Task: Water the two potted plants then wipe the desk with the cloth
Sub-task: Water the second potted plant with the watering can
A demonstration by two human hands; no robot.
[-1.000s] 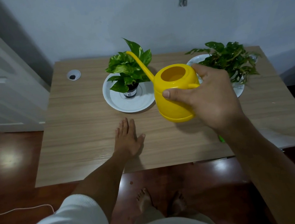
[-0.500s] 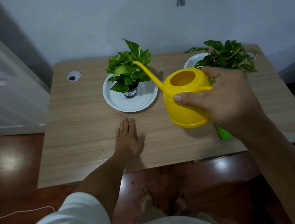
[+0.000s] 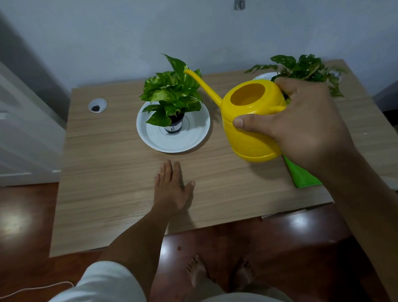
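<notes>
We are holding a bright yellow plastic watering can above the counter with our right hand, the grip closing around its handle, thumb lying across the upper side of the body. The can is glossy and rounded, with a wide round opening on top and a long thin spout rising toward the far edge, its tip sitting in front of the leaves of the middle potted plant. That plant is showing broad green leaves flecked with pale yellow, growing from a small dark pot that is standing in a white saucer near the middle of the far edge. The second potted plant, with smaller, darker, speckled leaves, is standing toward the far right corner, partly hidden behind our right hand; only a sliver of its white saucer is showing. Our left hand is resting flat on the counter near the front edge, fingers straight and together, grasping nothing. A bright green cloth is lying near the front right of the counter, partly covered from our view by the can and right wrist. A round cable hole is sitting near the far left corner.
</notes>
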